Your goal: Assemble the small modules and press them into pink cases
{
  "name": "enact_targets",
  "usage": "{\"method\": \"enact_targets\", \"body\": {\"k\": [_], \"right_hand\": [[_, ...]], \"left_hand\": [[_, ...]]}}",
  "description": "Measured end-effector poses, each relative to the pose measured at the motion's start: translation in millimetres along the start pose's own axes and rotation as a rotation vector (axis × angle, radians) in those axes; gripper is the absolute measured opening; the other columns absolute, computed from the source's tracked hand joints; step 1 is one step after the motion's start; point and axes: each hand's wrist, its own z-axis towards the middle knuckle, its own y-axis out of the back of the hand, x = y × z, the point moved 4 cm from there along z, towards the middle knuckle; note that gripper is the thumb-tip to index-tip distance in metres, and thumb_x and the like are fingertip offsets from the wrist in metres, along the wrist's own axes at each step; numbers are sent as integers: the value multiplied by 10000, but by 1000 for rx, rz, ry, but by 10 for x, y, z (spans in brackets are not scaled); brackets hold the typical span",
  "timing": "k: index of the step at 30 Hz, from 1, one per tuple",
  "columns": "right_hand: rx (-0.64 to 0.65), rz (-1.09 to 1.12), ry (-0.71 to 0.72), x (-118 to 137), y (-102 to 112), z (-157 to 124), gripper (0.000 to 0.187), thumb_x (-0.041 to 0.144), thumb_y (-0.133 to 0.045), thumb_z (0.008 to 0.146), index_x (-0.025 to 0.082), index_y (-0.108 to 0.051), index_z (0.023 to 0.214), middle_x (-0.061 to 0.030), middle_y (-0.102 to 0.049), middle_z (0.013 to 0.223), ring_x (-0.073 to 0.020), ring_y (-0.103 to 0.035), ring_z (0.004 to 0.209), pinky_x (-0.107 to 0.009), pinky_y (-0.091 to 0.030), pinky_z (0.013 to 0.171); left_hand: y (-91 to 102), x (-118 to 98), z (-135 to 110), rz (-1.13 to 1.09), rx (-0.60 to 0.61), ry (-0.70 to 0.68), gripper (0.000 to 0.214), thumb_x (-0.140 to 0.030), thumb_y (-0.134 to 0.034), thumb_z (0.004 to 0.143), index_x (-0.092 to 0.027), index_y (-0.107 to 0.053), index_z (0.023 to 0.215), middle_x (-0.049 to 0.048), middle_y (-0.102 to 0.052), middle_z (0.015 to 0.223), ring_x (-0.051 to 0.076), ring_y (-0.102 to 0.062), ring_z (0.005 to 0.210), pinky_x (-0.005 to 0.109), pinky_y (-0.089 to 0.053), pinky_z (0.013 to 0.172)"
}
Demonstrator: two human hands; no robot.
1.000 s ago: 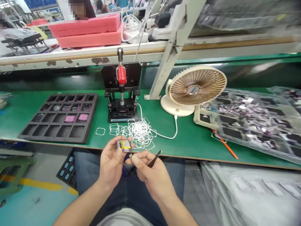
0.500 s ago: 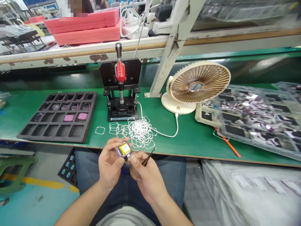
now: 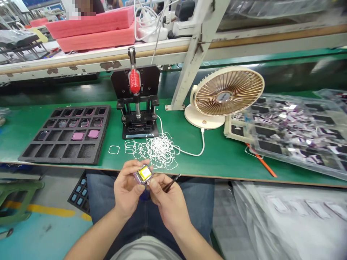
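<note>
My left hand [image 3: 127, 190] is closed around a small purple watch case with a yellow battery inside [image 3: 143, 174], held over my lap just below the table edge. My right hand [image 3: 167, 201] grips black tweezers [image 3: 171, 182] and its thumb and forefinger touch the case's right side. A heap of thin white square gaskets [image 3: 158, 150] lies on the green table [image 3: 217, 155] right above my hands. A black lever press with a red handle [image 3: 136, 99] stands behind the heap.
A black foam tray [image 3: 67, 135] with several small parts lies at the left. A beige desk fan [image 3: 223, 97] with a white cable stands to the right. Clear plastic trays of parts [image 3: 295, 130] fill the right side. Pink foam slabs [image 3: 94, 30] rest on the far shelf.
My hands have come closer together. The right fingers, apart from the case a second ago, now touch it. The case has tilted slightly.
</note>
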Motion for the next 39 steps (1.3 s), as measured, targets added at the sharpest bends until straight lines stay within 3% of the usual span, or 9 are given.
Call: {"method": "enact_targets", "body": {"k": [5,9,16,23,28,32,35,39], "right_hand": [[-92,-158,133,23,34,67,503,552,-968,787,192,-617,789,54,-526,657,-67,-355,540,-201,-306,503],[-84,-170,187,-5,30,75,522,574,-961,783,214,-601,897,48,-571,713,-75,-376,545,-205,-349,521],[-94,-264,251,18,67,-99,339,510,-906,881,243,-706,943,45,-535,658,-104,-395,550,-245,-364,554],[-102,-411,371,145,42,-129,187,421,-848,949,241,-820,905,-66,-737,900,-162,-594,689,-293,-471,651],[-84,-327,254,173,26,-116,278,477,-886,902,223,-791,839,-40,-699,815,-140,-521,634,-273,-421,592],[-58,-181,120,169,12,-98,361,521,-916,859,195,-764,833,-26,-658,756,-92,-389,546,-247,-308,503],[-14,16,-3,170,-20,-76,380,529,-915,864,189,-747,841,41,-516,602,-54,-250,472,-236,-192,463],[30,124,-54,224,-63,-64,347,494,-907,886,191,-751,819,100,-334,526,-42,-173,448,-233,-158,456]], "left_hand": [[0,46,-41,-36,-26,41,320,-313,-792,963,-267,-745,1276,94,-564,1268,399,-689,1283,587,-636,1039],[3,60,-83,-23,-62,62,339,-352,-812,949,-276,-759,1275,88,-593,1253,367,-725,1221,568,-623,1056],[-12,10,-136,13,-68,56,342,-384,-800,953,-293,-765,1280,98,-607,1239,383,-716,1232,544,-651,1010],[17,20,-112,22,-66,20,316,-328,-787,966,-287,-761,1278,100,-597,1255,418,-679,1304,556,-651,1017],[-4,15,-87,-40,-68,81,324,-342,-812,946,-270,-777,1261,91,-597,1261,383,-725,1231,505,-670,988],[-56,11,-45,-118,-151,258,335,-376,-863,904,-252,-793,1208,94,-678,1226,348,-765,1153,478,-668,979],[-105,-12,-2,-184,-263,403,299,-388,-849,923,-239,-788,1175,94,-737,1192,312,-764,1162,461,-652,1004],[-178,-89,61,-234,-311,458,265,-389,-821,955,-215,-781,1150,80,-752,1151,270,-757,1159,444,-639,1030]]}}
